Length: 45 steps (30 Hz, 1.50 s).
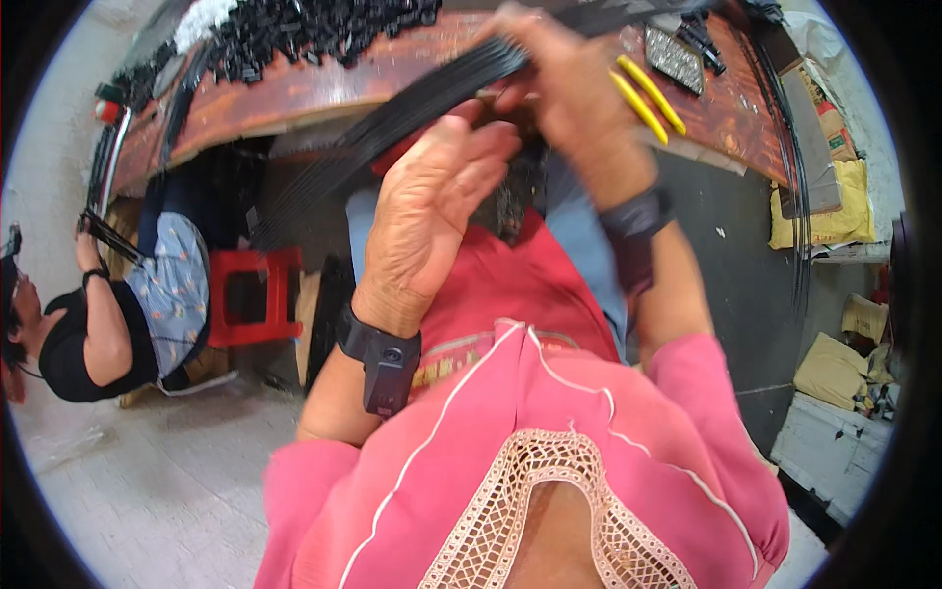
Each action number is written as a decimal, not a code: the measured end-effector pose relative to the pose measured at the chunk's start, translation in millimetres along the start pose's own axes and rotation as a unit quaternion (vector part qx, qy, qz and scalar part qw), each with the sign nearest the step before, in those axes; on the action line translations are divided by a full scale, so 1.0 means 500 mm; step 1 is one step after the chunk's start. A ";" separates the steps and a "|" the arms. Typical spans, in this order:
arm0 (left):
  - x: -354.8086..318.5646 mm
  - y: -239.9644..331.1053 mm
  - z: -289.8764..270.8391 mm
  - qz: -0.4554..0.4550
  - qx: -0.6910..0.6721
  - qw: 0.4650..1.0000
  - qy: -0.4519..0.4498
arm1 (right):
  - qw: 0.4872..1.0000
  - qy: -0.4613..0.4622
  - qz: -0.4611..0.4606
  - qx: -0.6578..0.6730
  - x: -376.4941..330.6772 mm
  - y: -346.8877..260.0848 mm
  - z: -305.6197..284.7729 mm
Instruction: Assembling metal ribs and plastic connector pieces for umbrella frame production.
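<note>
A long bundle of thin black cables (422,103) runs diagonally over the table's front edge, its lower left ends fanning out in the air. My right hand (574,83), partly smeared by motion, is closed round the bundle near its middle. Just below the bundle, my left hand (427,201) is turned palm inward with loosely stretched fingers and holds nothing. To the right of my right hand, pliers with yellow handles (640,106) lie on the wooden table (339,103).
Small black parts (294,39) are heaped at the table's back left. A tray of small metal pieces (675,61) lies beyond the pliers. More black cables (793,187) hang over the right edge. A co-worker (108,324) sits at left near a red stool (253,294).
</note>
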<state>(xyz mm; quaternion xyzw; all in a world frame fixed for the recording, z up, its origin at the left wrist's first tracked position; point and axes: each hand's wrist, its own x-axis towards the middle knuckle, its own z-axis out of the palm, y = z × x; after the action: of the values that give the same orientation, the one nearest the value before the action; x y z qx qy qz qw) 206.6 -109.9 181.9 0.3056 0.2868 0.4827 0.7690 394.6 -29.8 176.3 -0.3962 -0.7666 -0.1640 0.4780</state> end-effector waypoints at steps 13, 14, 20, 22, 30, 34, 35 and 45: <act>-0.031 0.085 -0.140 0.089 0.220 0.969 0.074 | 0.768 -0.363 0.328 0.414 0.102 -0.021 -0.131; -0.024 0.090 -0.122 0.115 0.224 0.965 0.076 | 0.766 -0.388 0.308 0.409 0.103 -0.027 -0.118; 0.038 0.150 -0.063 0.199 0.213 0.956 0.031 | 0.698 -0.462 0.276 0.472 0.066 -0.035 -0.012; 0.074 0.173 -0.038 0.239 0.229 0.944 0.017 | 0.673 -0.475 0.278 0.494 0.045 -0.028 0.011; 0.205 0.259 0.059 0.169 0.330 0.921 -0.119 | 0.638 -0.487 0.240 0.546 0.035 -0.032 0.049; 0.197 0.272 0.092 0.092 0.321 0.929 -0.163 | 0.604 -0.506 0.260 0.558 0.044 -0.033 0.039; 0.183 0.275 0.097 0.077 0.307 0.934 -0.167 | 0.604 -0.505 0.258 0.560 0.036 -0.039 0.040; -0.046 0.273 0.061 0.144 0.186 0.906 -0.351 | 0.653 -0.366 0.288 0.597 -0.015 -0.094 0.033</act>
<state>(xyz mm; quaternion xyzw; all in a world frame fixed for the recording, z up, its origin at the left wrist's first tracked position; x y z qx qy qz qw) 142.9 -89.5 307.1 0.6306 0.0356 0.3875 0.6715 350.4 -52.6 167.6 -0.2541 -0.6589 0.6339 0.3154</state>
